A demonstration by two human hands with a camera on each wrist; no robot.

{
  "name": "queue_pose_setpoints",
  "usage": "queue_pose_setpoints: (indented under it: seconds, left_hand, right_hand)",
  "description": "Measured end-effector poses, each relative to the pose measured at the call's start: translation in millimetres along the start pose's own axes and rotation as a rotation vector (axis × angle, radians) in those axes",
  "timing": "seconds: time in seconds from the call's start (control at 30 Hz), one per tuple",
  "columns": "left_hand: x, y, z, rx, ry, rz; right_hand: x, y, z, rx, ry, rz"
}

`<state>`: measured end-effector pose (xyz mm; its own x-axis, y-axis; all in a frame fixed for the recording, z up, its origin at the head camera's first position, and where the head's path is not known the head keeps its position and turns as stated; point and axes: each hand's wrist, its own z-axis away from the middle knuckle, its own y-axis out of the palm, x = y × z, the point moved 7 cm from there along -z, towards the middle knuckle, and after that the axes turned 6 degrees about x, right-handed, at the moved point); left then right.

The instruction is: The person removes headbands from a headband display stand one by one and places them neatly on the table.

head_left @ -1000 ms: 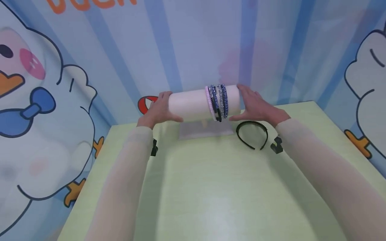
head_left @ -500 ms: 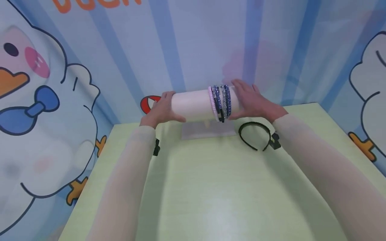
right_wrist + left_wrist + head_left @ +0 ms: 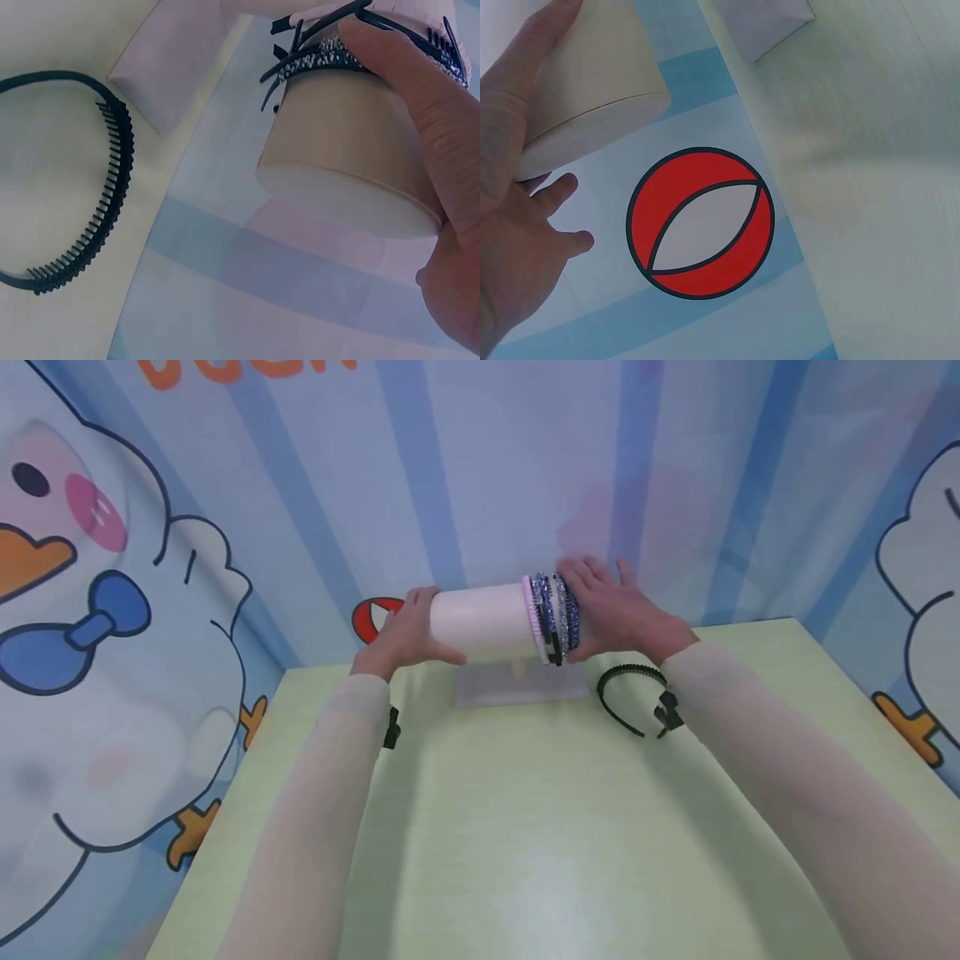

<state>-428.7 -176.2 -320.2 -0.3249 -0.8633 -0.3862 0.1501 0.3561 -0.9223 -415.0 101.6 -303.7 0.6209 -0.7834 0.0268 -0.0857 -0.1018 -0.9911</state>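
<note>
A white cylindrical display stand [image 3: 480,622] lies horizontally above its pale base [image 3: 525,685]. Several headbands [image 3: 553,618], pink, glittery blue, silver and black, hang side by side around its right part. My left hand [image 3: 408,631] holds the left end, thumb in front; the left wrist view shows the thumb along the cylinder [image 3: 600,67] and two fingers past its end. With my right hand [image 3: 611,610] I span the right end, fingers over the top. In the right wrist view the thumb [image 3: 420,97] presses on the headbands [image 3: 322,56]. The far-side fingers are hidden.
A black toothed headband [image 3: 621,697] lies on the pale green table [image 3: 525,827], right of the stand base and partly behind the right wrist camera. A printed cloth backdrop [image 3: 510,468] with cartoon ducks stands behind and at both sides.
My right hand has slid left along the cylinder, from its right end onto the outermost headbands. My left hand keeps its hold. The view has shifted slightly.
</note>
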Motion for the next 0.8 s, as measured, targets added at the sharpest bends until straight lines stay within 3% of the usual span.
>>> queue_pose_setpoints:
  seconds: [0.23,0.8]
  left_hand:
    - [-0.7,-0.5,1.0,0.007,0.002,0.005]
    - [-0.2,-0.1,1.6,0.006,-0.008,0.023]
  right_hand:
    - [4.8,2.5,-3.5,0.010,0.007,0.049]
    - [3.7,6.0,-4.8,0.023,0.033,0.035]
